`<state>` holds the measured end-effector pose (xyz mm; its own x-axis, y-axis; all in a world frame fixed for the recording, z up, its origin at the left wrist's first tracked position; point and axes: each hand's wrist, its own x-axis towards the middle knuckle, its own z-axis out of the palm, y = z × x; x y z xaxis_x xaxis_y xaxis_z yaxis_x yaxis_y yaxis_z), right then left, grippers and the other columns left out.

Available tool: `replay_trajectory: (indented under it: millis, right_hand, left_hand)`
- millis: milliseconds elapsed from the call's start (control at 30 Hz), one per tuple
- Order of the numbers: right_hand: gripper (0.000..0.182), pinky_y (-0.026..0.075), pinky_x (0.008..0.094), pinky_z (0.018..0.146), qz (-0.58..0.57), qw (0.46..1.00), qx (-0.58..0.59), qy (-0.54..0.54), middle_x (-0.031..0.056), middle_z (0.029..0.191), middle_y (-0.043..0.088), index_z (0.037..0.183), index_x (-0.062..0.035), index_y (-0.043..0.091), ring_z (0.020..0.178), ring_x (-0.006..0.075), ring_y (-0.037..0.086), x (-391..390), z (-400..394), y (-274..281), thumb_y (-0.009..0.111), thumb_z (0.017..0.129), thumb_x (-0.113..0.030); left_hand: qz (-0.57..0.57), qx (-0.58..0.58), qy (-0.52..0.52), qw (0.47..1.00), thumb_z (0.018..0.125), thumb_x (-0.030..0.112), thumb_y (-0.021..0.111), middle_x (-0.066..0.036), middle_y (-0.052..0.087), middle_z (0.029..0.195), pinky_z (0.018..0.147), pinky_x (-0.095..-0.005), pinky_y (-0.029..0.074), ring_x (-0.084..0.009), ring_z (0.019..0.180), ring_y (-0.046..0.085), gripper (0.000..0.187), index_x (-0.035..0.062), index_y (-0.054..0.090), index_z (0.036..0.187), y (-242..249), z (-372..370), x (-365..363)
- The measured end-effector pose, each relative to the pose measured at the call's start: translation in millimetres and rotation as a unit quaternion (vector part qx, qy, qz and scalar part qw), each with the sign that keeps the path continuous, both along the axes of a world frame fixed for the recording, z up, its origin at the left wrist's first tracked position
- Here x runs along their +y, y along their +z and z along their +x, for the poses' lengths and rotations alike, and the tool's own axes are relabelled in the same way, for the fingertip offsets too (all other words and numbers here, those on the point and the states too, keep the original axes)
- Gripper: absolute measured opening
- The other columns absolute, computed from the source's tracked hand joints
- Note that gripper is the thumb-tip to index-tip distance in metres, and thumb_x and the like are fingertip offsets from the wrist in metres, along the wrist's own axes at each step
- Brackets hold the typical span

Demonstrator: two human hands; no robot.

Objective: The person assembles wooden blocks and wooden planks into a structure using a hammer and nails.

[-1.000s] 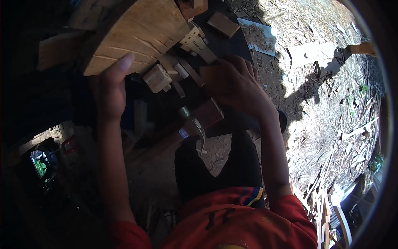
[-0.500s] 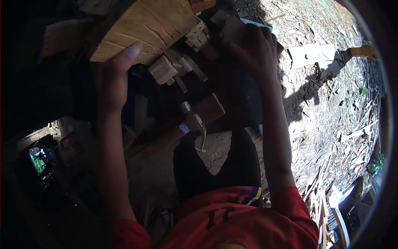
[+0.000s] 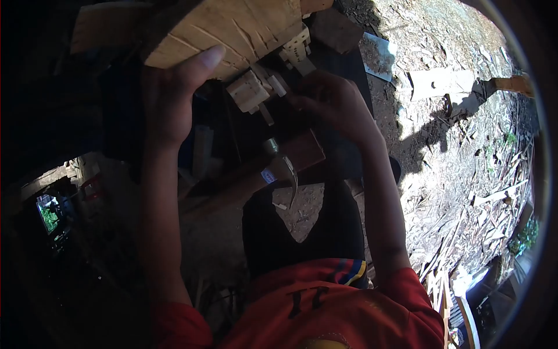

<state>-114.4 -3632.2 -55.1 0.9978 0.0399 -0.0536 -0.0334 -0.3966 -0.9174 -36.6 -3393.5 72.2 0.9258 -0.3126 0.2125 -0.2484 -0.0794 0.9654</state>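
Note:
My left hand (image 3: 177, 87) grips the near edge of a large wooden board (image 3: 226, 35), its thumb on the grooved upper face and its fingers hidden beneath. Just right of the board's edge, my right hand (image 3: 334, 102) is closed at the end of a thin wooden strip (image 3: 283, 86) among small wood pieces; its fingertips are dark and what they pinch is unclear. A small wooden block (image 3: 248, 91) sits under the board's edge. Another block with holes (image 3: 296, 46) is beyond it. Nearer my legs, a claw hammer (image 3: 282, 160) rests by a reddish plank (image 3: 302, 152).
A dark wooden block (image 3: 335, 30) lies at the back, beside a pale sheet (image 3: 379, 56). Wood shavings and scraps cover the sunlit ground (image 3: 465, 151) on the right. A flat pale board (image 3: 440, 83) lies there. Another plank (image 3: 107, 26) is at the upper left.
My right hand has moved down and left, away from the dark block at the back, to the small wood pieces. The board, left hand and hammer appear shifted slightly right in view.

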Motion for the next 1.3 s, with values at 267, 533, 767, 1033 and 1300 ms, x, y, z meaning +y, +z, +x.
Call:
replay_trajectory:
  millis: [267, 533, 767, 1033, 1300]
  right_hand:
    - [0.035, 0.057, 0.0439, 0.08, -0.032, 0.997, 0.063, 0.01, 0.0144, 0.093, 0.074, 0.105, -0.0053, 0.074, 0.089, 0.0313, 0.074, 7.6, 0.5, -5.9, 0.08, 0.087, -0.034]
    - [0.043, 0.056, 0.0458, 0.08, -0.109, 0.994, 0.023, 0.002, 0.0129, 0.093, 0.073, 0.105, -0.0083, 0.071, 0.092, 0.0333, 0.072, 28.6, -8.2, 11.6, 0.079, 0.085, -0.045]
    - [0.056, 0.054, 0.0452, 0.079, -0.21, 0.977, -0.028, -0.028, 0.0097, 0.092, 0.07, 0.092, -0.0065, 0.064, 0.092, 0.0312, 0.071, 50.9, -4.9, 5.8, 0.088, 0.073, -0.053]
    - [0.077, 0.059, 0.0461, 0.078, -0.23, 0.972, -0.017, -0.049, 0.0175, 0.095, 0.071, 0.11, -0.0023, 0.056, 0.095, 0.0346, 0.072, 54.7, -5.6, -12.7, 0.088, 0.07, -0.059]
    - [0.071, 0.055, 0.0442, 0.085, -0.168, 0.983, 0.063, -0.032, 0.0146, 0.101, 0.071, 0.109, -0.0058, 0.055, 0.098, 0.033, 0.072, 47.0, -5.5, -6.0, 0.09, 0.072, -0.055]
  left_hand:
    - [0.007, 0.003, 0.006, 1.0, 0.088, 0.02, 0.075, -0.004, 0.072, 0.102, 0.082, -0.0287, 0.054, -0.0121, 0.093, 0.068, 0.033, 0.0009, 0.07, 0.114, -0.5, 0.0, 3.4]
    - [0.049, 0.041, -0.034, 0.997, 0.092, 0.014, 0.071, -0.011, 0.061, 0.126, 0.102, -0.0376, 0.048, -0.0199, 0.117, 0.061, 0.051, -0.0015, 0.053, 0.137, 3.6, 0.5, 10.6]
    - [-0.04, 0.046, 0.026, 0.998, 0.092, 0.013, 0.07, -0.012, 0.06, 0.13, 0.106, -0.0392, 0.047, -0.0212, 0.121, 0.06, 0.053, -0.0012, 0.052, 0.14, -16.5, 6.3, 24.2]
    - [-0.032, 0.054, 0.016, 0.998, 0.092, 0.015, 0.07, -0.011, 0.062, 0.127, 0.104, -0.0383, 0.048, -0.0208, 0.12, 0.061, 0.05, -0.0011, 0.054, 0.137, -12.1, 5.1, 20.5]
    - [-0.012, 0.015, -0.01, 1.0, 0.09, 0.016, 0.073, -0.01, 0.063, 0.125, 0.102, -0.0358, 0.049, -0.0189, 0.117, 0.062, 0.051, -0.0008, 0.056, 0.136, -12.2, 7.8, 16.9]
